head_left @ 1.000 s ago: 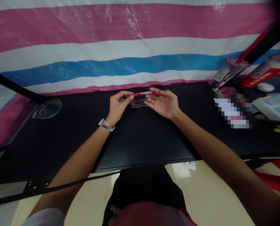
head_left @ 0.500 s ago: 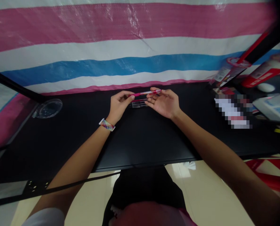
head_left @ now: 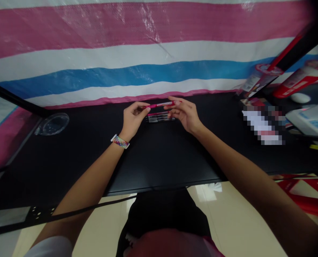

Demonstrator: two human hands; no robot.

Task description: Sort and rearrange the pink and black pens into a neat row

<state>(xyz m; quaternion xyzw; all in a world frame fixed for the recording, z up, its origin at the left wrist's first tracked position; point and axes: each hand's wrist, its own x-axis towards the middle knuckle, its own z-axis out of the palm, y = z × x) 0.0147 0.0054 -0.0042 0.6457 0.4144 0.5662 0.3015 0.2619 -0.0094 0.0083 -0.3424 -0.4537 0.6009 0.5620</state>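
Observation:
A pink pen with a clear barrel is held level between both hands, above the back part of the black table. The thumb and fingers of my left hand pinch its left end. At its right end, the fingers of my right hand are closed round it. Several dark pens lie side by side on the table just below the held pen, partly hidden by my right fingertips.
A clear round plastic lid lies at the left. At the back right stand a clear cup with a red straw and a red and white container. Nearby are a white rounded object and a blurred-out item.
My right hand has turned and its fingers have curled in from a more open palm onto the pen's right end. The pen and my left hand have shifted slightly left in the view.

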